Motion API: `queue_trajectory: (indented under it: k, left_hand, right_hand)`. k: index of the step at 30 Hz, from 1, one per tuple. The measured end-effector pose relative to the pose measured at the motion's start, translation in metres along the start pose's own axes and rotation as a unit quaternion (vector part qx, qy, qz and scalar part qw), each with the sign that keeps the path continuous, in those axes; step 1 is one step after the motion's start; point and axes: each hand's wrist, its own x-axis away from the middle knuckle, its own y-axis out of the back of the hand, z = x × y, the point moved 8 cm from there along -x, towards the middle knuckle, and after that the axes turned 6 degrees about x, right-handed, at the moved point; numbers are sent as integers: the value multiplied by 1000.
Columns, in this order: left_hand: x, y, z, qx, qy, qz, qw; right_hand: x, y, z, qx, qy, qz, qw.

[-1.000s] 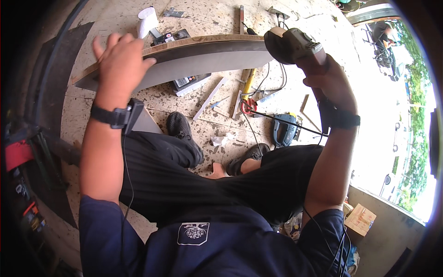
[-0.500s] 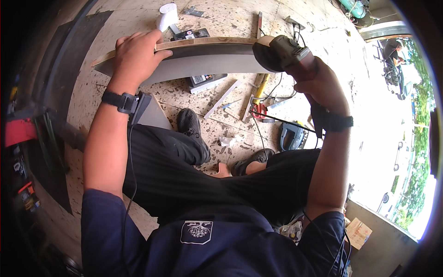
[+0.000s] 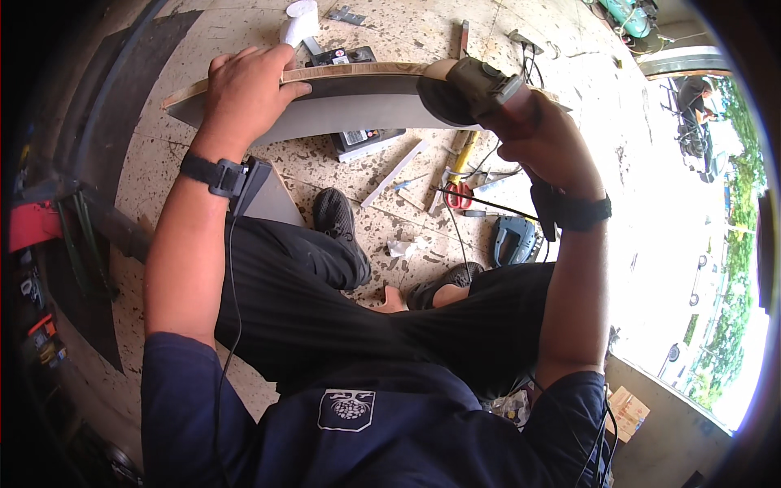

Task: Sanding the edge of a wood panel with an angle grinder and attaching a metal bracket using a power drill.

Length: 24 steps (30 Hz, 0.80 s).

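A board with a bare wooden edge and a grey face (image 3: 350,107) stands across the space before my knees. At its left end my left hand (image 3: 248,91) is closed over the top edge, thumb on the near face. My right hand (image 3: 561,150) is wrapped around an angle grinder (image 3: 482,85) with a dark guard and a round disc. That disc meets the board's top edge right of centre. Whether it spins cannot be told. The board's right end is mostly hidden behind the grinder and my hand.
On the speckled floor lie a blue-grey jigsaw (image 3: 512,241), red-handled scissors (image 3: 458,195), a yellow tool (image 3: 464,153), a white strip (image 3: 394,173) and cables. Black boxes (image 3: 366,141) sit around the board. A white cup (image 3: 301,23) stands beyond. Outside at right is another person (image 3: 693,102).
My right hand has moved the grinder a little left along the board's top edge. My left hand keeps its hold with barely any shift.
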Motion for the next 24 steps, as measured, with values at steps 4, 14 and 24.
queue_trajectory:
  k: [4, 14, 24]
  left_hand:
    - [-2, -1, -2, 7, -9, -7, 1000]
    - [2, -2, 1, 13, 8, 13, 1000]
    - [0, -3, 1, 10, 10, 20, 1000]
  right_hand:
    - [-4, -8, 11, 38, 44, -16, 998]
    - [1, -3, 29, 131, 35, -55, 989]
    - [-9, -31, 52, 53, 65, 23, 996]
